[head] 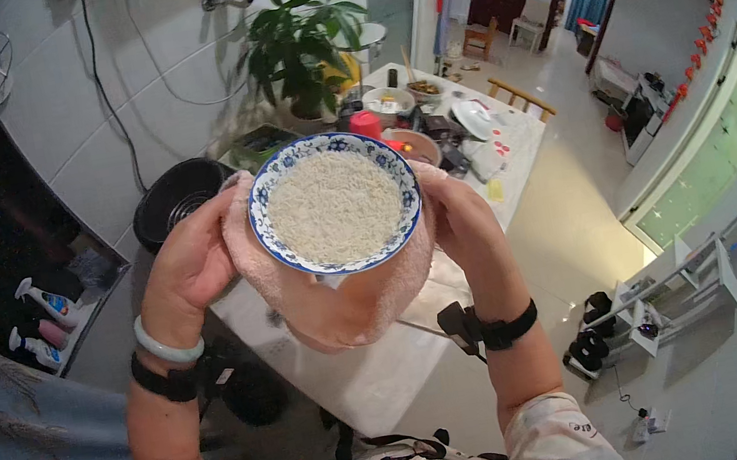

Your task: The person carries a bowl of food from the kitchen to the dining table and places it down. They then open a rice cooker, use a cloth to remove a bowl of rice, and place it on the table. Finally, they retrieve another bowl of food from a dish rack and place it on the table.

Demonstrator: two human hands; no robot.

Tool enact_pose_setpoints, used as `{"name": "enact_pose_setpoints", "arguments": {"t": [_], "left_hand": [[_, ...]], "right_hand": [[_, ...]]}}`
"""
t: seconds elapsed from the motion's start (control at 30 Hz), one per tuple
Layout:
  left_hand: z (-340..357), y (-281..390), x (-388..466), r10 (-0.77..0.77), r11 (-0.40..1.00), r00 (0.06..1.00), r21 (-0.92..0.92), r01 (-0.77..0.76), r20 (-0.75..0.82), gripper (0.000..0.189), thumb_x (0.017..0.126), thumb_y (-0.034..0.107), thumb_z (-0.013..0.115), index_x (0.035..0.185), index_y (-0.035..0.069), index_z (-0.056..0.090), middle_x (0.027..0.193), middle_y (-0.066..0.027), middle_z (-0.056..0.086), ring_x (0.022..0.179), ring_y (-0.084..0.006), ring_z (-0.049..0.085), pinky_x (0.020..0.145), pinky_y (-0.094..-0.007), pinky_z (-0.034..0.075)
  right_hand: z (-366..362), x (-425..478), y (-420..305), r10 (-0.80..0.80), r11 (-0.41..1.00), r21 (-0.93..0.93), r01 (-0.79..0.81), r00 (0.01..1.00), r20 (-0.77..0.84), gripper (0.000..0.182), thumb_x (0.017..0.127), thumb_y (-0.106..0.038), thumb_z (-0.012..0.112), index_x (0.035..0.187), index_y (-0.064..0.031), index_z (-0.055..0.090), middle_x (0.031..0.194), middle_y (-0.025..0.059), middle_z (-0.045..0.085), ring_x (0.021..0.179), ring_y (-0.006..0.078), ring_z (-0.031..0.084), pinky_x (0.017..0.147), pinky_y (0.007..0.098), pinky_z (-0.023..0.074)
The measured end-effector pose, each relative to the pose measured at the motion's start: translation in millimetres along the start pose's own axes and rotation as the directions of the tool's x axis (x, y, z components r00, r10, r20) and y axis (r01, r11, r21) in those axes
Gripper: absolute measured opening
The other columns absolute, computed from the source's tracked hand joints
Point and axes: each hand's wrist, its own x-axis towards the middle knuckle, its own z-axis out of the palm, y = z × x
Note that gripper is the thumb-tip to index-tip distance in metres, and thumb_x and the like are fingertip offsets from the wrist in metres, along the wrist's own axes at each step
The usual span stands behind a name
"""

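A blue-and-white patterned bowl (345, 263) is held up before me, filled nearly to its rim band with white rice (335, 206). Between my hands and the bowl runs a pink towel (353, 313), which sags in a loop below it. My left hand (193, 252) grips the bowl's left side through the cloth, and on that wrist are a pale bangle (170, 346) and a black strap. On the opposite side my right hand (463, 203) holds the bowl the same way, its fingertips hidden behind the towel. The bowl is raised above the table.
Below is a white table (365, 384) with several dishes, a red-lidded container (365, 125) and a potted plant (305, 50) towards its far end. A black basin (180, 196) stands left. Spray bottles (48, 302) sit on a ledge. A wall shelf (678, 288) is at the right.
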Motion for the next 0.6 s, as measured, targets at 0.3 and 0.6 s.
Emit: {"name": "enact_pose_setpoints", "arguments": {"t": [0.3,0.6], "left_hand": [[128.7,-158.4,66.3,-0.205,0.977,0.95,-0.001,0.211,0.236,0.036,0.092,0.019,0.037,0.118,-0.005,0.042,0.116,-0.0152,0.05,0.105,-0.0211,0.05,0.092,-0.0354,0.04],[198.9,-279.4,169.9,-0.375,0.924,0.885,0.039,0.379,0.276,0.033,0.091,0.016,0.035,0.114,-0.006,0.043,0.11,-0.0151,0.052,0.099,-0.0208,0.054,0.088,-0.0341,0.044]], "right_hand": [[-156.3,-129.6,-101.5,-0.059,0.995,-0.096,0.042,0.982,-0.182,0.031,0.087,-0.015,0.041,0.109,0.0057,0.05,0.1,0.0088,0.057,0.089,0.0135,0.054,0.075,0.0234,0.0421],[-298.5,-171.2,-141.6,-0.078,0.995,-0.084,0.051,0.932,-0.355,0.032,0.087,-0.012,0.038,0.107,0.008,0.051,0.101,0.0123,0.057,0.092,0.0174,0.055,0.08,0.0276,0.0436]]}}
